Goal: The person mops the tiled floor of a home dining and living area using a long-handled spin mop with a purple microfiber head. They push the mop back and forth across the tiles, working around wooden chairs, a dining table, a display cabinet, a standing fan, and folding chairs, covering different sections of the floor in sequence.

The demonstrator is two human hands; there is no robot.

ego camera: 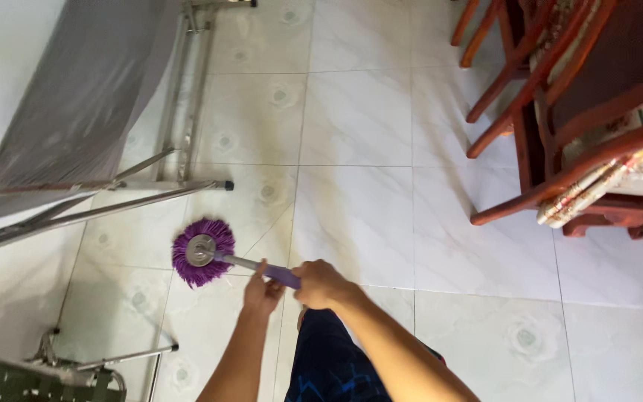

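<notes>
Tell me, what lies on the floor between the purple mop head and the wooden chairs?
In the head view, only bare white floor tiles lie between the purple mop head and the wooden chairs. Nothing stands there.

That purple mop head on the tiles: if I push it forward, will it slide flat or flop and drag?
The mop head is a ring of loose purple strands, so it will probably flop and splay. The tile floor looks glossy, so it should likely glide easily. Both the left hand and right hand grip the handle, which looks stiff.
</notes>
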